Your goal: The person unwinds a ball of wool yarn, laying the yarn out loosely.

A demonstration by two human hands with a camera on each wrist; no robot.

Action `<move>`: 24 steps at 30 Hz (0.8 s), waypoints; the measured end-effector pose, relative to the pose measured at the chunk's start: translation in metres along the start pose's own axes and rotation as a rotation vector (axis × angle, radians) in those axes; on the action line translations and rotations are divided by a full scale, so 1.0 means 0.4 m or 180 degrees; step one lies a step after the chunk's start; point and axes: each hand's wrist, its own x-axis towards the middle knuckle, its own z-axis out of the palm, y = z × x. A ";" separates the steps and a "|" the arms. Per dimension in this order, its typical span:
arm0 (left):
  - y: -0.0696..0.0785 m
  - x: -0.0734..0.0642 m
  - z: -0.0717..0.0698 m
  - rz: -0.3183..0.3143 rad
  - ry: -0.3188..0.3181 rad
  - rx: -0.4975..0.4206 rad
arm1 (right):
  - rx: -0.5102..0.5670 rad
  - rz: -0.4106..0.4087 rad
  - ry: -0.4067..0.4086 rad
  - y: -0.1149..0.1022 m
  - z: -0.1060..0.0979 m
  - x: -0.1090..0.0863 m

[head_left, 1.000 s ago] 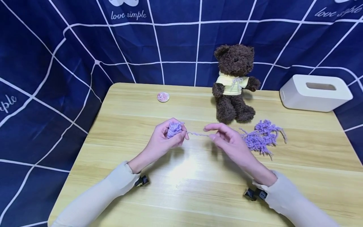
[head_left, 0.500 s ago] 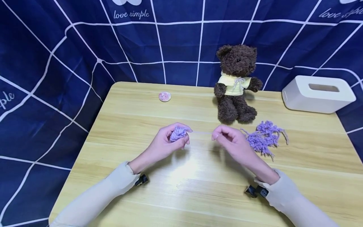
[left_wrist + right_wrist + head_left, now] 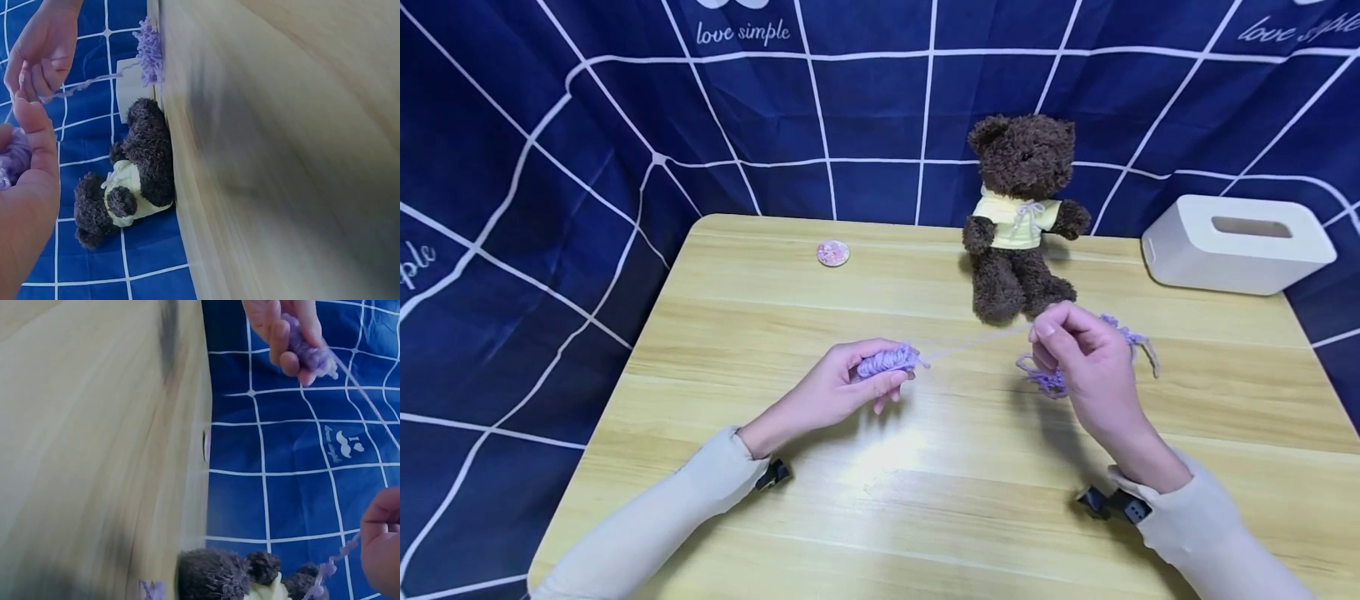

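My left hand (image 3: 842,385) holds a small wound bundle of purple yarn (image 3: 886,361) between thumb and fingers, above the table. From the bundle a thin strand (image 3: 977,342) runs taut, up and right, to my right hand (image 3: 1093,367), which pinches it between thumb and curled fingers. Behind the right hand lies a loose, crinkled heap of purple yarn (image 3: 1047,380), partly hidden by that hand in the head view. A crinkled tail of the strand (image 3: 94,81) leads from the right hand toward the heap in the left wrist view.
A brown teddy bear (image 3: 1022,217) in a yellow top sits at the back of the wooden table (image 3: 760,292). A white tissue box (image 3: 1236,246) stands at the back right, and a round pink disc (image 3: 832,253) lies at the back left. A dark blue cloth (image 3: 865,108) hangs behind.
My right hand has moved right and up, drawing the strand out longer. The left hand has tipped, turning the yarn bundle lengthwise toward the right.
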 end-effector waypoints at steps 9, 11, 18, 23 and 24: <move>0.001 -0.006 -0.015 0.0083 -0.0031 -0.0005 | 0.0334 -0.0034 0.0232 -0.018 -0.042 -0.015; 0.001 -0.007 -0.019 0.0111 0.0020 0.0001 | 0.0442 -0.0048 0.0306 -0.016 -0.058 -0.015; 0.004 -0.010 -0.028 0.0036 0.0144 0.0002 | 0.0804 -0.0149 0.0548 -0.009 -0.119 -0.015; 0.006 -0.014 -0.028 0.0088 0.0181 -0.0090 | 0.0878 -0.0146 0.0774 -0.008 -0.141 -0.014; 0.007 -0.015 -0.028 0.0105 0.0215 -0.0120 | 0.0904 -0.0157 0.0824 -0.009 -0.144 -0.013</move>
